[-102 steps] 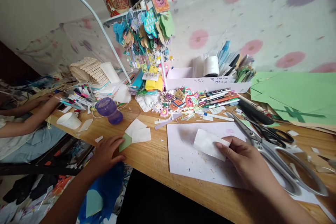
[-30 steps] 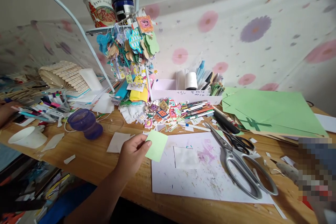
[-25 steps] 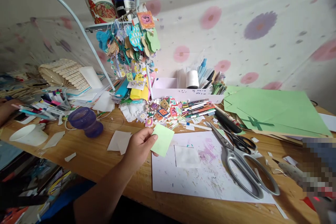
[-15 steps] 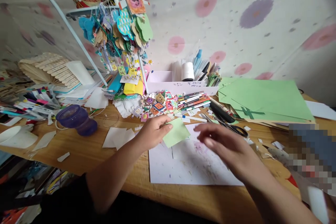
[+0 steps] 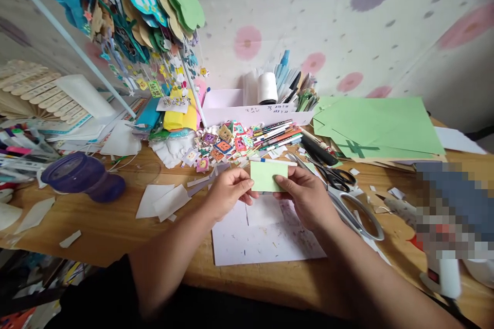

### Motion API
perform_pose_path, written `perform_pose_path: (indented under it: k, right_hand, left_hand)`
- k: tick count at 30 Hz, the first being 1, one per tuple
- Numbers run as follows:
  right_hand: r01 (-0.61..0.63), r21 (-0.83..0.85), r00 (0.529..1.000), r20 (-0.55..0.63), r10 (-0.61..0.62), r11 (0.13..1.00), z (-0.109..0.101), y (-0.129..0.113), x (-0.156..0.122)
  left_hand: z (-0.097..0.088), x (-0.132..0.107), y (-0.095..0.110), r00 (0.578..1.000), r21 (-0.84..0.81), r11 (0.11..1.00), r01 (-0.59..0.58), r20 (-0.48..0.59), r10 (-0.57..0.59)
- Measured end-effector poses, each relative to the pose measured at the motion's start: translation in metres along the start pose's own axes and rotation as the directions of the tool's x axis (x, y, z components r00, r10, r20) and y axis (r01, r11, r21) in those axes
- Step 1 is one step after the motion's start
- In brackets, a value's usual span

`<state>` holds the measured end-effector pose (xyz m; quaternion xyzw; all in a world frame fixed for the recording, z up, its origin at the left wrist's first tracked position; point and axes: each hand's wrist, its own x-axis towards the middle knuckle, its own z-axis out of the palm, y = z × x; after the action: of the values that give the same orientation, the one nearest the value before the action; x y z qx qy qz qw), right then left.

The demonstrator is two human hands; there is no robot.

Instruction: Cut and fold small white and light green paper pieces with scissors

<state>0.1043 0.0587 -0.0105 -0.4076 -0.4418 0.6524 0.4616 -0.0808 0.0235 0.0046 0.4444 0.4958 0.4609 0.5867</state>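
Observation:
A small light-green paper square (image 5: 268, 175) is held up between both hands above the white sheet (image 5: 262, 239) on the wooden table. My left hand (image 5: 229, 191) pinches its left edge with thumb and fingers. My right hand (image 5: 306, 196) pinches its right edge. A smaller white paper piece (image 5: 264, 211) lies on the white sheet just below the hands. Large silver scissors (image 5: 357, 213) lie to the right of my right hand, beside black-handled scissors (image 5: 335, 177).
A purple cup (image 5: 79, 175) lies at the left with white paper scraps (image 5: 162, 200) near it. Coloured pens (image 5: 278, 133), small stickers (image 5: 219, 144), a white box (image 5: 247, 110), green paper sheets (image 5: 380, 126) and a hanging-ornament stand (image 5: 154, 20) crowd the back. A glue gun (image 5: 436, 267) sits right.
My left hand picked the green square off the table and carried it to the middle. My right hand left the white piece on the sheet, then came in and took the square's right edge.

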Motion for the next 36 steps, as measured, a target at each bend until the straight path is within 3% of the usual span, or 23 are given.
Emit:
perform_pose_path:
  k: [5, 10, 15, 28, 30, 31, 32, 34, 36]
  right_hand:
    - [0.021, 0.028, 1.0, -0.016, -0.021, 0.999, -0.005, 0.001, 0.002]
    - [0.012, 0.106, 0.999, -0.054, -0.006, 0.994, 0.007, 0.007, -0.003]
    - [-0.05, 0.137, 0.999, -0.016, 0.052, 0.989, 0.018, 0.008, -0.01]
    - [-0.057, -0.066, 0.996, 0.061, 0.061, 0.996, 0.013, -0.003, -0.012]
    - [0.008, -0.233, 0.998, 0.059, 0.006, 0.972, -0.001, -0.01, -0.018]
    - [0.072, -0.394, 0.997, 0.055, -0.055, 0.916, -0.011, -0.014, -0.022]
    - [0.146, -0.611, 0.988, 0.057, -0.141, 0.778, -0.023, -0.017, -0.028]
    - [0.181, -0.921, 0.95, 0.073, -0.305, 0.344, -0.05, -0.02, -0.039]
    - [0.117, -0.993, 0.934, 0.105, -0.343, 0.015, -0.075, -0.017, -0.049]
  left_hand:
    - [-0.001, -0.001, 0.001, 1.0, 0.069, 0.998, -0.009, -0.009, 0.01]
    - [-0.001, 0.0, -0.002, 0.999, -0.143, 0.989, -0.034, 0.013, 0.037]
    - [0.003, 0.0, -0.007, 1.0, -0.17, 0.985, -0.002, 0.019, 0.005]
    - [-0.003, 0.003, -0.007, 0.995, -0.107, 0.993, -0.057, -0.088, 0.048]
    - [-0.003, 0.003, -0.006, 0.991, -0.088, 0.994, -0.07, -0.123, 0.059]
    - [-0.003, 0.003, -0.005, 0.988, -0.081, 0.994, -0.073, -0.141, 0.062]
    - [-0.003, 0.003, -0.004, 0.986, -0.077, 0.994, -0.074, -0.155, 0.061]
    - [-0.003, 0.002, -0.003, 0.984, -0.084, 0.994, -0.071, -0.168, 0.056]
    - [-0.003, 0.002, -0.003, 0.987, -0.115, 0.991, -0.065, -0.156, 0.047]
